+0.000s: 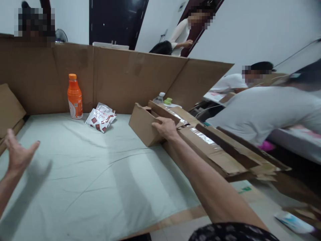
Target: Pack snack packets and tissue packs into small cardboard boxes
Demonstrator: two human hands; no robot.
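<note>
My right hand (166,128) reaches across to the right side and has its fingers closed on the top edge of a small brown cardboard box (144,125). The box is open at the top and stands on the pale green cloth (100,174), against the right-hand cardboard edge. At the left, my left hand (18,152) hovers above the cloth with fingers spread, holding nothing. Toward the back stand an orange bottle (75,98) with an orange cap and, beside it, crumpled white and red foil packets (101,117).
A tall cardboard wall (117,78) runs along the back. Taped cardboard flaps (203,137) line the right side, with a clear bottle (159,97) behind them. More cardboard (10,107) stands at the left. Several people are around, one in a white shirt (271,107) close by at the right.
</note>
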